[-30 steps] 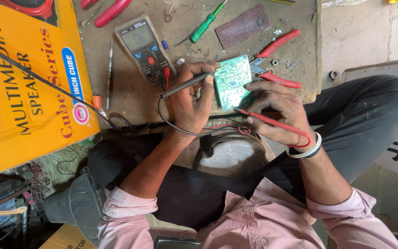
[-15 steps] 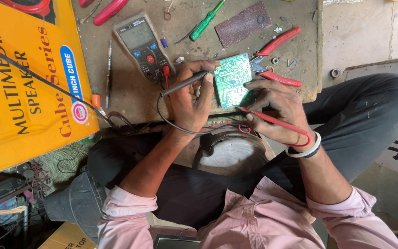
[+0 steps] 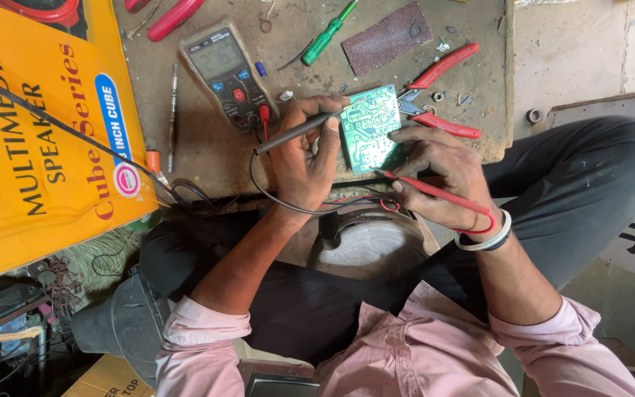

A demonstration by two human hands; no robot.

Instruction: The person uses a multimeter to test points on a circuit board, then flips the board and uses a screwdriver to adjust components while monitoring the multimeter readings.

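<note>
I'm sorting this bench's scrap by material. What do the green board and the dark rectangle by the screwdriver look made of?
Circuit board: rigid laminate, probably fibreglass, with glossy green coating and pale traces. Dark rectangle: seemingly sandpaper, a matte, gritty reddish-brown sheet.

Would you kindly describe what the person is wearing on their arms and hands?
Both arms wear a pale pink shirt with the sleeves rolled up above the elbows, leaving the forearms bare. The left hand has no glove, ring or band that can be seen. The right hand is also ungloved, and its wrist carries a bangle, light-coloured with a dark edge. The fingers are bare.
</note>
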